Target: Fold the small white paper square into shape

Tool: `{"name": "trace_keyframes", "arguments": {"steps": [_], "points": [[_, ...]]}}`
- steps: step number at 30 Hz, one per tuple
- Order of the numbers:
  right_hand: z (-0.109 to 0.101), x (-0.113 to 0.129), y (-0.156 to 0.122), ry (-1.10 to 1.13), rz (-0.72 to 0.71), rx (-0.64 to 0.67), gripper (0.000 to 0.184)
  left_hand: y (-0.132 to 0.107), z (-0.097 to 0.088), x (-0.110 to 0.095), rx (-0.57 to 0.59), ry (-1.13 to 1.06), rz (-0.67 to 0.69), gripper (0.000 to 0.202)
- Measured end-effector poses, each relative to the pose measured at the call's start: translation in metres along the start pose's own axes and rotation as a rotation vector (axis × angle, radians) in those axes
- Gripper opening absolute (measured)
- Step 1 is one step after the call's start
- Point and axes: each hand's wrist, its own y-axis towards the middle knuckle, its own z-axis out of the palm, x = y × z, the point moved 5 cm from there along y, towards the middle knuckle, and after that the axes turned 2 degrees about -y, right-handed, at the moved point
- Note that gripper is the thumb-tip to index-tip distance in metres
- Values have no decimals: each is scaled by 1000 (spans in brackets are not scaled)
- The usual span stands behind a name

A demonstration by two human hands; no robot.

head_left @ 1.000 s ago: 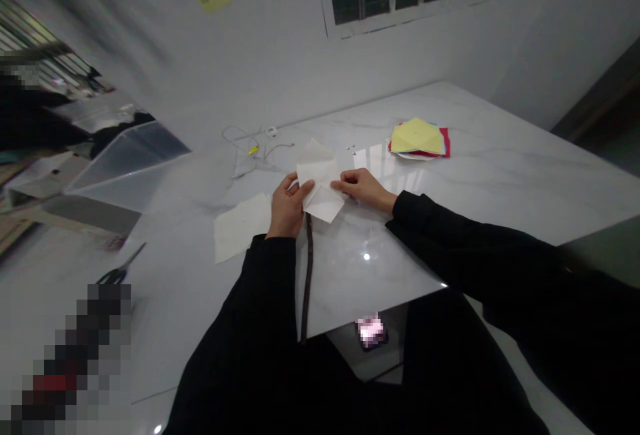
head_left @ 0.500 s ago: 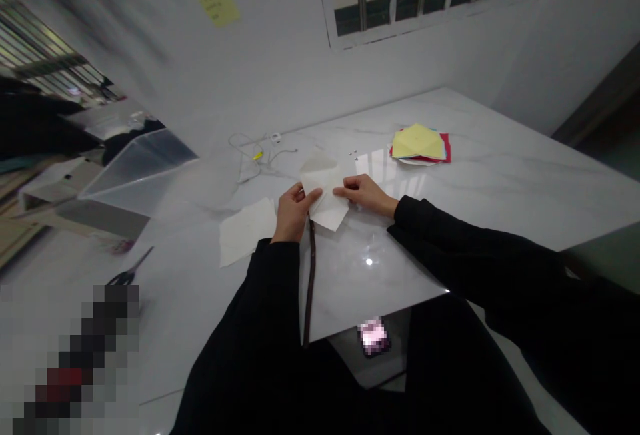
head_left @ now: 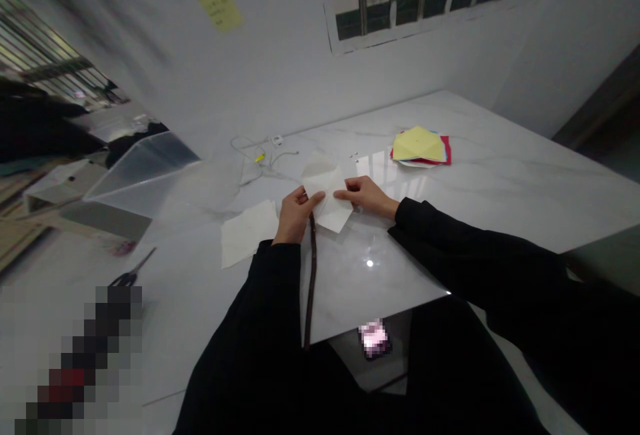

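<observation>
Between my hands is a folded sheet of white paper (head_left: 336,217), held just above the tabletop. My left hand (head_left: 296,211) pinches its left side between thumb and fingers. On the right side, my right hand (head_left: 367,196) grips it in the same way, thumb pointing inward. A thin dark brown stick (head_left: 313,268) runs from under my left hand down to the table's front edge. Its upper end is hidden behind the hand and paper. Just left of my left hand lie several loose white sheets (head_left: 247,233).
Stacked coloured paper (head_left: 419,145), yellow on top, lies at the back right. A white cable (head_left: 285,153) with a yellow tag and several tiny beads (head_left: 355,155) lie near the wall. Scissors (head_left: 131,271) and a clear plastic sheet (head_left: 145,171) are at left.
The view has shifted slightly. Both hands keep their hold on the white paper, and no other clear movement shows.
</observation>
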Motion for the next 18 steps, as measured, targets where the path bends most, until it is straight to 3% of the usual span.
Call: {"name": "trace_keyframes", "arguments": {"steps": [18], "points": [[-2, 4, -1, -16, -14, 34, 55, 2, 3, 4, 12, 17, 19, 60]]}}
